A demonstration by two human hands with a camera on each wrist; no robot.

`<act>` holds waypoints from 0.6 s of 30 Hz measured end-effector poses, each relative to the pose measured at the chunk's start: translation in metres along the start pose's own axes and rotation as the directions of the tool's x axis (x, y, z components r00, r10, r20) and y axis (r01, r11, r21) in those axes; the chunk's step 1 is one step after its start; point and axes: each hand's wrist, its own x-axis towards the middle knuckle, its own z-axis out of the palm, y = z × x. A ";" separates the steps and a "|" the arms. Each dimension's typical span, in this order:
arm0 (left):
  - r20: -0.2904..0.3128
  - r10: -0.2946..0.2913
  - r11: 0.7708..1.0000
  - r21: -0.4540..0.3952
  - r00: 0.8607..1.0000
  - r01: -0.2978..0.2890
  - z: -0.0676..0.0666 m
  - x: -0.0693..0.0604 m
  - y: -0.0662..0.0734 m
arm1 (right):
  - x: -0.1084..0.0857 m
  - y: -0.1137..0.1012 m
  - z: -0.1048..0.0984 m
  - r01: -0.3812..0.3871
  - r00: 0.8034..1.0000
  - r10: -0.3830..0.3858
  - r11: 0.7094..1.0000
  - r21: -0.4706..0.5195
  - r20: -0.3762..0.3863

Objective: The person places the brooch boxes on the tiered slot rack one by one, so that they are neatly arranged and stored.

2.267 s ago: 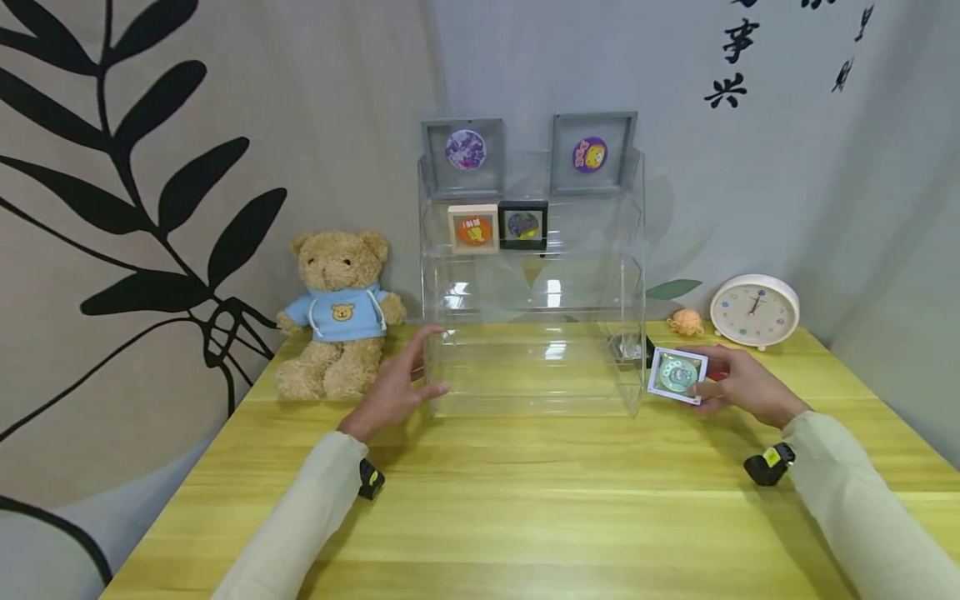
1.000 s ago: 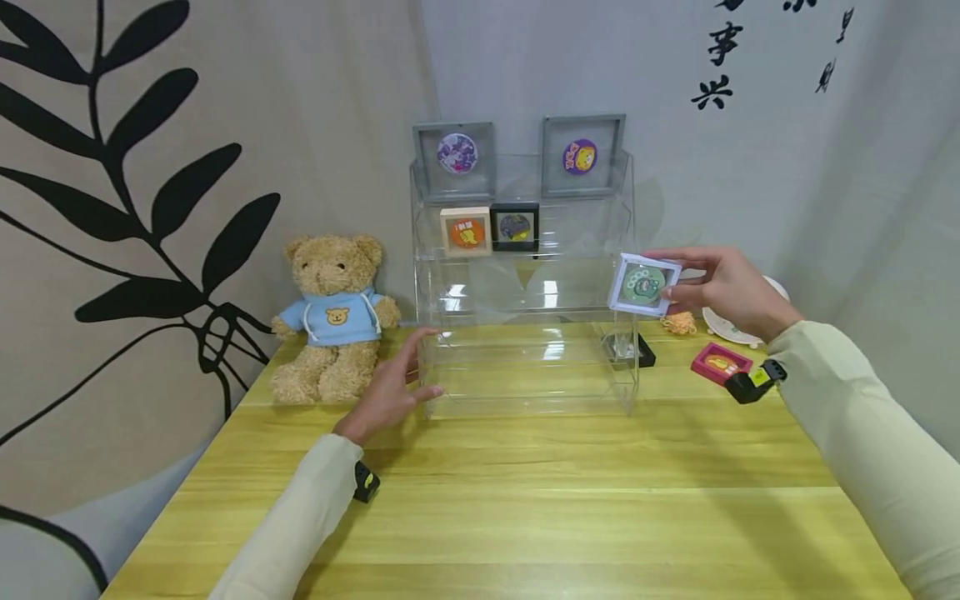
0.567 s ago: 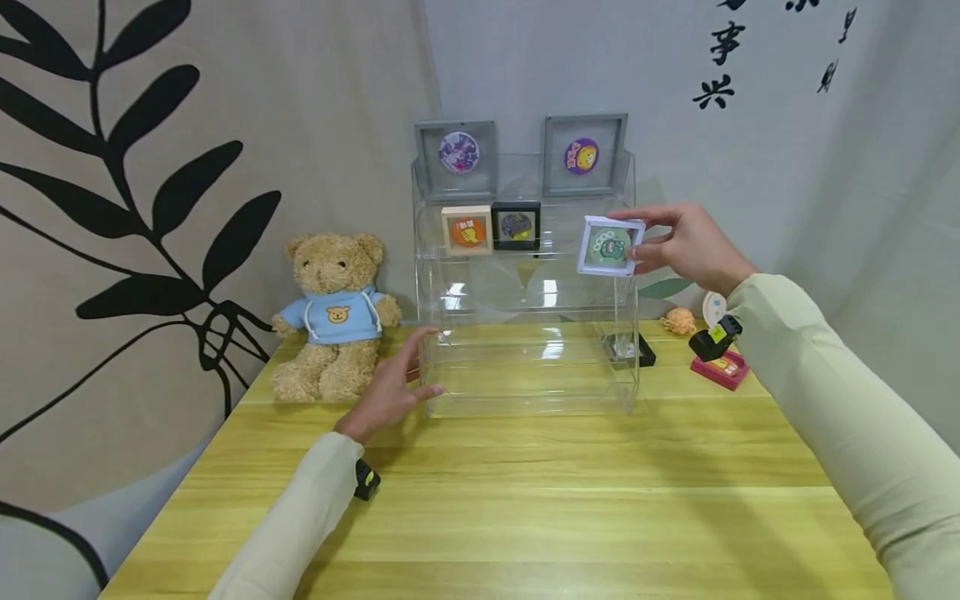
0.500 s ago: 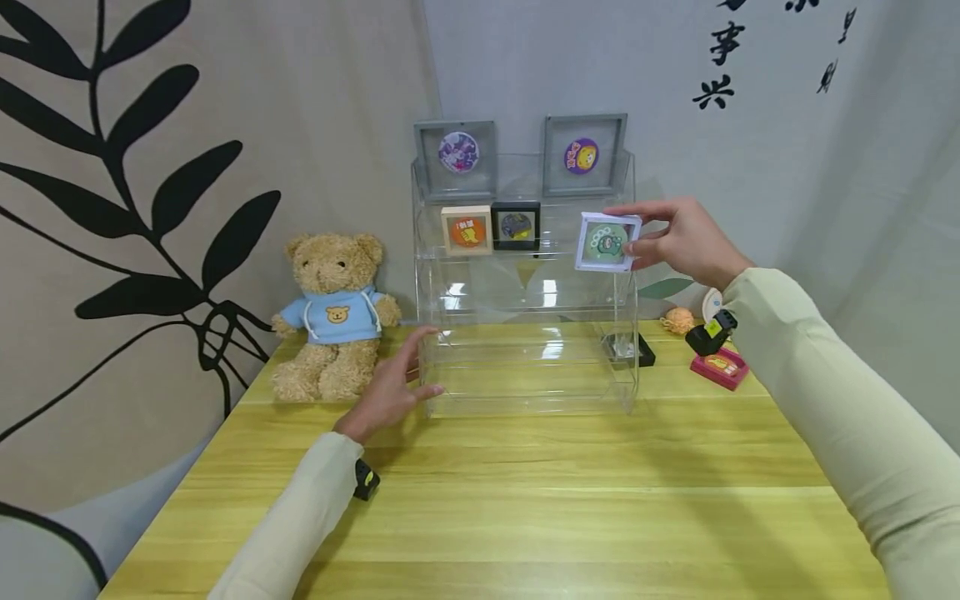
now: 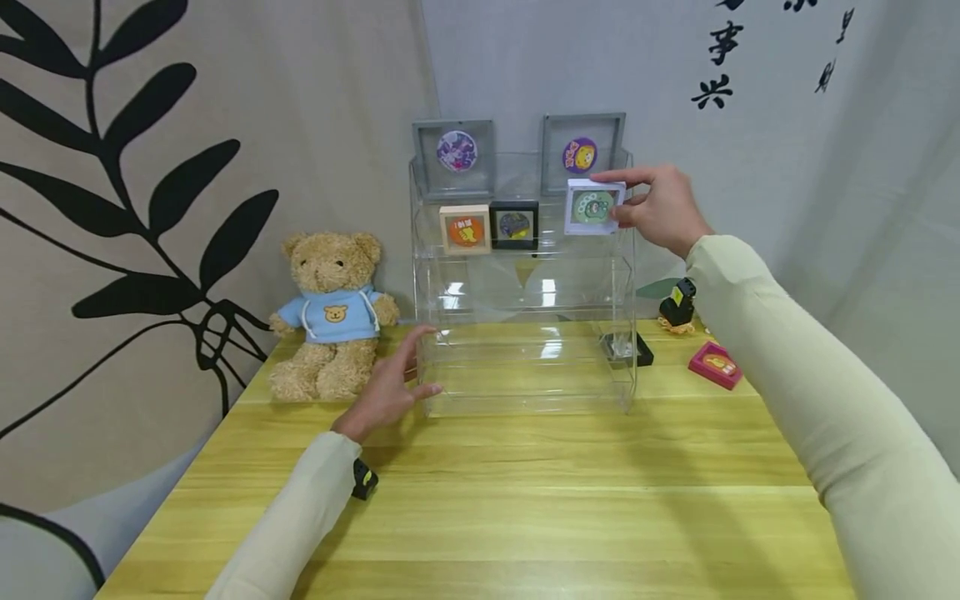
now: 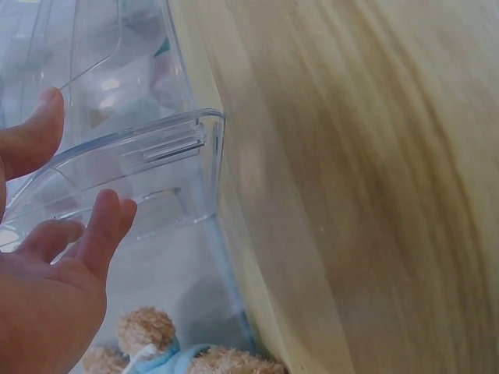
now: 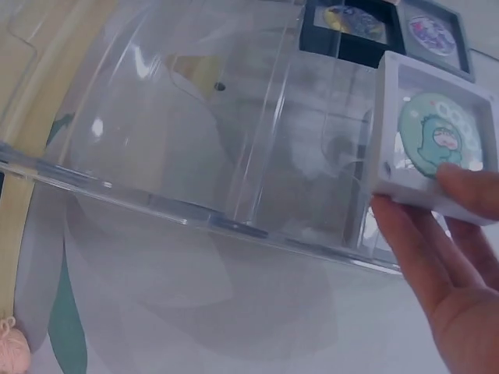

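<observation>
My right hand point(image 5: 660, 204) pinches a small white-lavender display frame point(image 5: 573, 225) by its right side, thumb on the front. Inside the frame is a round green badge with a dinosaur figure, clear in the right wrist view. The frame is upright before the second-highest tier of a clear acrylic tiered rack point(image 5: 525, 362); whether it touches the tier I cannot tell. My left hand point(image 5: 382, 396) is at the rack's lower left side, thumb and fingers spread about the side panel's edge point(image 6: 132, 136). On the same tier stand a cream frame point(image 5: 446, 237) and a black frame point(image 5: 513, 244).
Two grey frames point(image 5: 423, 179) point(image 5: 551, 183) top the rack. Behind its lower right lies a dark frame point(image 5: 643, 352); a red frame point(image 5: 714, 367) is farther right. A teddy bear point(image 5: 333, 317) sits left. The sleeve hides the clock; a yarn ball point(image 7: 12, 351) shows partly.
My right hand has lifted the white-lavender frame from beside the rack's lower right up and leftward to the second-highest tier. My left hand has stayed at the rack's left side.
</observation>
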 end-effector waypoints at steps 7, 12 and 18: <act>-0.001 -0.004 1.000 -0.020 1.000 0.004 0.000 0.000 -0.001 | 0.012 -0.004 0.024 0.043 0.991 -0.058 0.991 -0.124 -0.120; -0.003 -0.007 1.000 -0.023 1.000 0.006 0.001 0.000 0.000 | 0.017 -0.009 0.041 0.055 0.968 -0.106 0.974 -0.219 -0.229; -0.008 -0.004 1.000 -0.012 1.000 0.004 0.001 0.000 0.001 | 0.022 -0.013 0.050 0.088 0.961 -0.166 0.942 -0.325 -0.222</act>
